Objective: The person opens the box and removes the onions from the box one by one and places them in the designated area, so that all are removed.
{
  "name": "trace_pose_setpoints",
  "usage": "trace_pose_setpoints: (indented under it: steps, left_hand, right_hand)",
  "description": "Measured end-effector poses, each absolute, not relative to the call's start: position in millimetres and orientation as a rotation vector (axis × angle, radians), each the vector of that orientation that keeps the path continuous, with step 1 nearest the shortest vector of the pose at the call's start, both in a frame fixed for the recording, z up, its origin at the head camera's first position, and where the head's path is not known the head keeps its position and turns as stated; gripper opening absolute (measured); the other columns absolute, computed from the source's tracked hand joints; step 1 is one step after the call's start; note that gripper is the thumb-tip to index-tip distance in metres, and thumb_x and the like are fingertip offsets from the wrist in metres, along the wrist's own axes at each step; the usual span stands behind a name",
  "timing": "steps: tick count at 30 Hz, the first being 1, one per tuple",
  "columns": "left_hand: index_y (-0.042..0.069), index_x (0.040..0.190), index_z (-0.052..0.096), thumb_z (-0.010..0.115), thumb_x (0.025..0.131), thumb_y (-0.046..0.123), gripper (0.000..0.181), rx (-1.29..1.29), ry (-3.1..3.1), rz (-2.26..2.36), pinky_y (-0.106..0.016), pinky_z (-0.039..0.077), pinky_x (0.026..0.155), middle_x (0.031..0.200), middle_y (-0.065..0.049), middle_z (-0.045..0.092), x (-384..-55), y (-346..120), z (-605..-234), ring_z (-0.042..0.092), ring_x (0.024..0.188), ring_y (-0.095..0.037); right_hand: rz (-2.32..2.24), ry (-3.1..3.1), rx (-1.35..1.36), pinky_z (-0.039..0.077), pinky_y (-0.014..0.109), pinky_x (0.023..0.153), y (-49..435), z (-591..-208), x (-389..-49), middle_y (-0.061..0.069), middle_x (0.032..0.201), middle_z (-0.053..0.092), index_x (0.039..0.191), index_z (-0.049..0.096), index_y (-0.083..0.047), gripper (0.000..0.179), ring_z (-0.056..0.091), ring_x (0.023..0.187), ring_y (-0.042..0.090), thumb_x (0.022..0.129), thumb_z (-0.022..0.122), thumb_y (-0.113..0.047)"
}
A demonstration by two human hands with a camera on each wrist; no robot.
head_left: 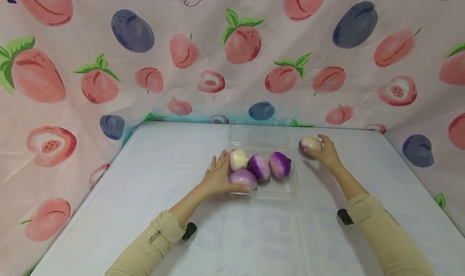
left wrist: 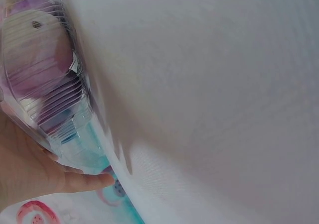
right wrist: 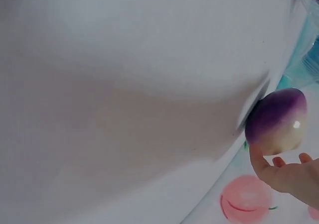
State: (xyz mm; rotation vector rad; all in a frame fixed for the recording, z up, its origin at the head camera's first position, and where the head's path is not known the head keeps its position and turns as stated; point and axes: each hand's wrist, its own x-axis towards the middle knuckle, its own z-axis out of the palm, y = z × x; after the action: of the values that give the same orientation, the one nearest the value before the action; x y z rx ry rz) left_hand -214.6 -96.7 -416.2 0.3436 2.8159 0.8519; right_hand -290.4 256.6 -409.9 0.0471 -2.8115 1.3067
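A clear plastic clamshell box holds several purple-and-white turnips, among them a pale one and a deep purple one. My left hand rests against the box's left side, fingers straight along the wall and thumb across the front turnip. Through the ribbed wall in the left wrist view, a turnip shows beside that hand. Right of the box, my right hand holds another turnip between thumb and fingers, close over the table; the right wrist view shows its purple side.
The box's transparent lid lies folded back behind it. A white cover lies over the table. Behind and at both sides hangs a fruit-print cloth. Black wrist devices sit under both sleeves.
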Motion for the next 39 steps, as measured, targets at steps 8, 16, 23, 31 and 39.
trace_pose_setpoints:
  steps: [8, 16, 23, 31, 39]
  left_hand:
    - [0.006, 0.151, -0.002, 0.076, 0.06, 0.067, 0.134, 0.348, 2.824, 0.842, -0.07, 0.014, 0.106, 0.16, -0.009, -0.006, -216, -99, -415, -0.007, 0.144, -0.042]
    - [0.005, 0.151, -0.002, 0.076, 0.061, 0.066, 0.134, 0.345, 2.816, 0.854, -0.07, 0.013, 0.107, 0.16, -0.008, -0.006, -217, -100, -413, -0.008, 0.145, -0.041]
    - [0.005, 0.151, -0.002, 0.076, 0.06, 0.066, 0.134, 0.343, 2.796, 0.877, -0.069, 0.011, 0.107, 0.16, -0.008, -0.006, -214, -99, -417, -0.009, 0.145, -0.041]
    - [0.004, 0.151, 0.0, 0.077, 0.061, 0.065, 0.133, 0.346, 2.806, 0.876, -0.069, 0.012, 0.107, 0.16, -0.008, -0.005, -212, -98, -416, -0.008, 0.144, -0.041]
    - [0.005, 0.151, -0.001, 0.077, 0.061, 0.064, 0.133, 0.345, 2.802, 0.876, -0.069, 0.013, 0.107, 0.16, -0.008, -0.005, -213, -97, -413, -0.007, 0.145, -0.041]
  right_hand:
    - [1.247, -2.681, 0.045, 0.024, 0.06, 0.107, 245, -406, -282, 0.044, 0.137, 0.028, 0.139, 0.025, 0.015, 0.071, 0.027, 0.13, 0.054, 0.086, 0.065, -0.013]
    - [1.313, -2.6, 0.07, 0.027, 0.059, 0.106, 228, -395, -269, 0.039, 0.135, 0.032, 0.138, 0.03, 0.011, 0.065, 0.033, 0.126, 0.052, 0.087, 0.064, -0.009]
    - [1.433, -2.636, 0.093, 0.036, 0.055, 0.103, 213, -388, -251, 0.035, 0.137, 0.037, 0.138, 0.032, 0.006, 0.059, 0.04, 0.125, 0.047, 0.091, 0.061, -0.014]
    - [1.445, -2.658, 0.267, 0.039, 0.053, 0.102, 199, -391, -242, 0.032, 0.135, 0.042, 0.134, 0.038, 0.008, 0.051, 0.044, 0.123, 0.048, 0.092, 0.06, -0.014]
    - [1.241, -2.767, 0.421, 0.044, 0.052, 0.097, 185, -394, -235, 0.035, 0.13, 0.048, 0.129, 0.044, 0.014, 0.055, 0.05, 0.118, 0.049, 0.088, 0.066, -0.017]
